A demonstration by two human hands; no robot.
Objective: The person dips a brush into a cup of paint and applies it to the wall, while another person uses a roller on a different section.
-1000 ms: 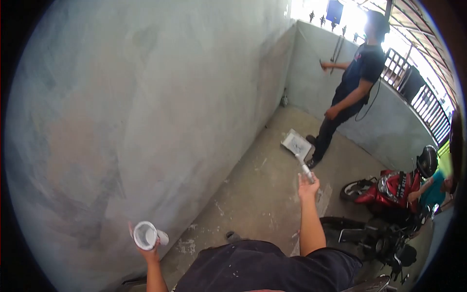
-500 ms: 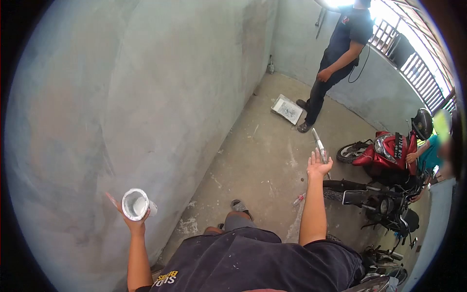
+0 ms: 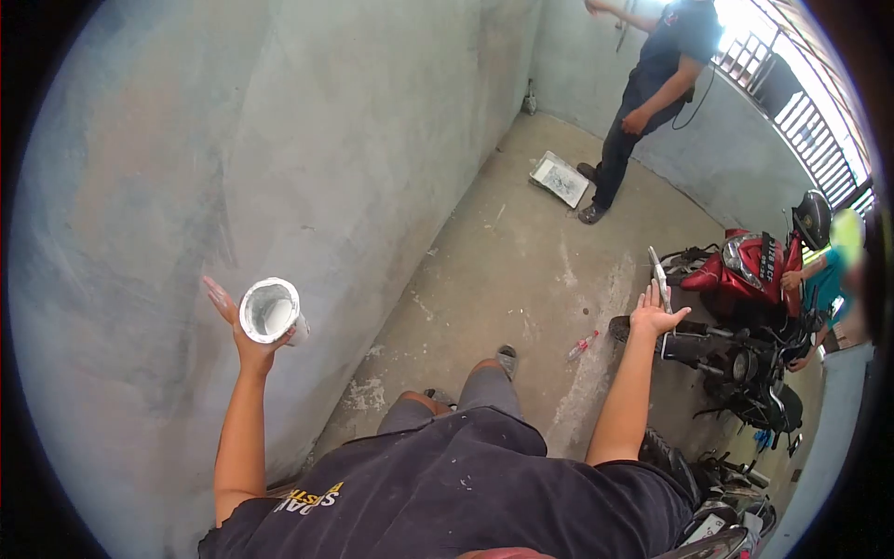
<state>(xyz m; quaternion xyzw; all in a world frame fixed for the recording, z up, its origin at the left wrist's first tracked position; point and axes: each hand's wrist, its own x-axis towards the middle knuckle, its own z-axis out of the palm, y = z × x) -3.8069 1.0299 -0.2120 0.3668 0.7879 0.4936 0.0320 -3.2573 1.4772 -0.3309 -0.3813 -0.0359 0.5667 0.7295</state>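
Observation:
My left hand (image 3: 251, 347) holds a white tub (image 3: 297, 328) up near the grey wall. Its mouth faces me and some white material shows inside. The thumb or a finger of that hand sticks out to the left, smeared white. Out to the right, my right hand (image 3: 655, 321) is palm up with a long, thin, pale tool (image 3: 659, 278) lying along its fingers. The tool is seen nearly edge-on, so its kind cannot be made out. Part of it is hidden behind the fingers.
A grey wall (image 3: 363, 140) rises on my left. Ahead, a person (image 3: 643, 93) stands beside a white tray (image 3: 562, 177). Red (image 3: 745, 265) and black (image 3: 745, 373) motorcycles are on the right, near a person in teal (image 3: 819, 279). A plastic bottle (image 3: 583, 346) lies on the floor.
My right hand has moved to the right with the tool. The tub in my left hand sits slightly higher in view. My feet have shifted, and the person ahead has an arm raised.

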